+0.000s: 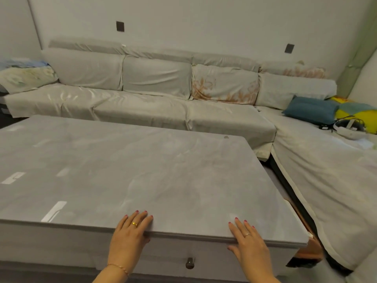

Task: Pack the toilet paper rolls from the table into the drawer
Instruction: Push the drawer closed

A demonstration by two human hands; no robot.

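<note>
A pale plain wall [183, 21] fills the top of the frame, with two dark square plates [120, 26] set in it. An L-shaped sofa [155, 107] under light covers runs across the middle and down the right side. A blue cushion [310, 109] and yellow bedding [359, 115] are seen at right, a floral pillow [24, 76] at far left. A grey glossy coffee table [142, 170] is shown in the lower half, ceiling light reflected in it. A green padded panel [359, 48] is seen upper right.

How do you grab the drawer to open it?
Pinch the small round knob on the drawer front, coming from the front, below the table edge. It sticks out towards you, between the two hands, and is probably the only handle. Then pull towards yourself.
</note>
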